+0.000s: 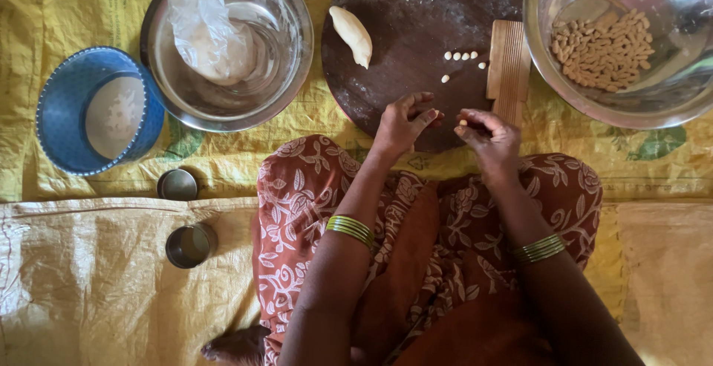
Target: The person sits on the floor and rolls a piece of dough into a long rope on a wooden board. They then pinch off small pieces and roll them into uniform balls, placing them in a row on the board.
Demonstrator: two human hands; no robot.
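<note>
Left to right. At nine o'clock stands a blue sieve [70, 106] with pale flour in it; just right of it, at eleven, a steel bowl [293, 54] holding a clear plastic bag [204, 28] over a white lump — dough or flour, not discernible. Two small steel cups [178, 185] sit at eight o'clock on the yellow mat [44, 10].

At twelve o'clock lies the round dark board [416, 32], dusted with flour. On it: a pale dough roll [351, 33] and a short row of small dough pellets [462, 56]. A ridged wooden paddle [509, 65] rests on the board's right rim.

The left hand [401, 125] hovers at the board's near edge, fingers loosely curled, apparently holding nothing. The right hand [486, 134], just beside it, has thumb and fingertips pinched together on a tiny dough bit [463, 122] — mostly hidden by the fingers, shape unclear.

Judgement: the dough is soft, light and slightly tacky; it will deform under any firm squeeze. Fingertip hold only, across its middle.

At two o'clock a large steel bowl [549, 10] holds a heap of shaped ridged pieces [603, 50]; its far rim is cut off by the frame. The sieve's mesh is obscured.
</note>
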